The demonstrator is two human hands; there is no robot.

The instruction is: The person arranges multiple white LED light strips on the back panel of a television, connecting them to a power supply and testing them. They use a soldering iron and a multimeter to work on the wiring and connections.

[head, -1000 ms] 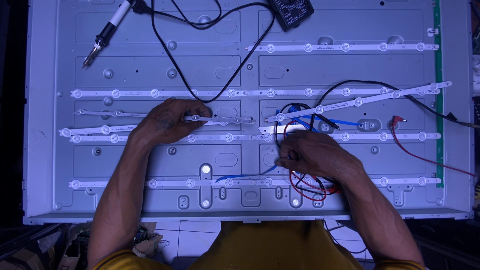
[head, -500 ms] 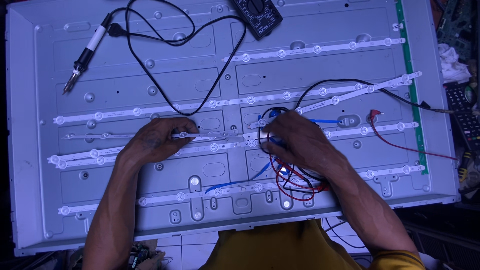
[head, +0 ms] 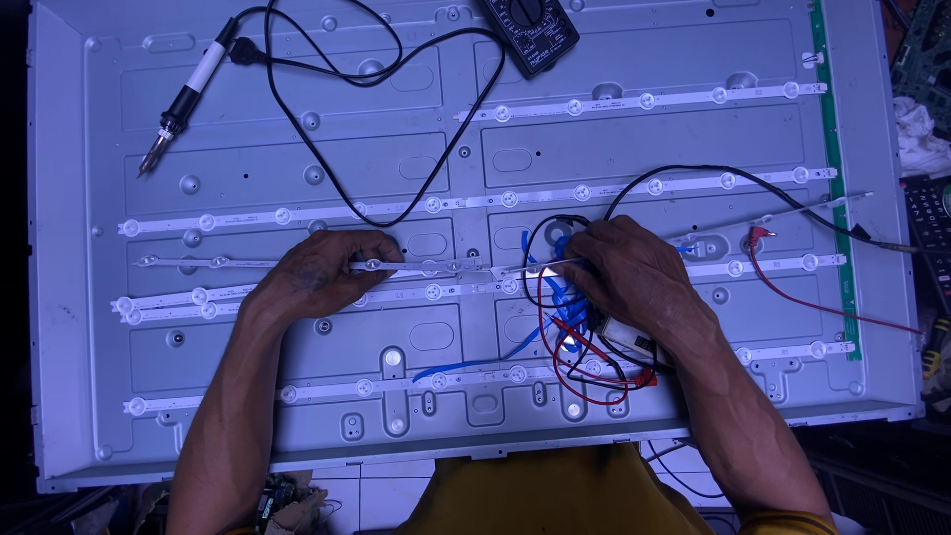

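Observation:
A large white metal backlight panel (head: 297, 129) lies flat with several rows of white LED strips on it. My left hand (head: 322, 272) pinches a loose LED strip (head: 198, 263) near the panel's middle. My right hand (head: 634, 272) holds the end of another loose LED strip (head: 792, 213) that runs up to the right, meeting the first one at the centre. Under my right hand lies a tangle of red, black and blue wires (head: 565, 342) beside a small white box (head: 624, 339).
A soldering iron (head: 183, 99) with a black cord (head: 327, 168) lies at the upper left. A black multimeter (head: 530, 35) sits at the top edge. A red probe lead (head: 792, 282) trails right. A remote control (head: 926, 233) and a cloth (head: 921, 139) lie off the panel's right side.
The view has shifted, so the panel sits lower and more to the left in frame. My hands stay on the two loose strips at the centre, the right one a little closer to the joint.

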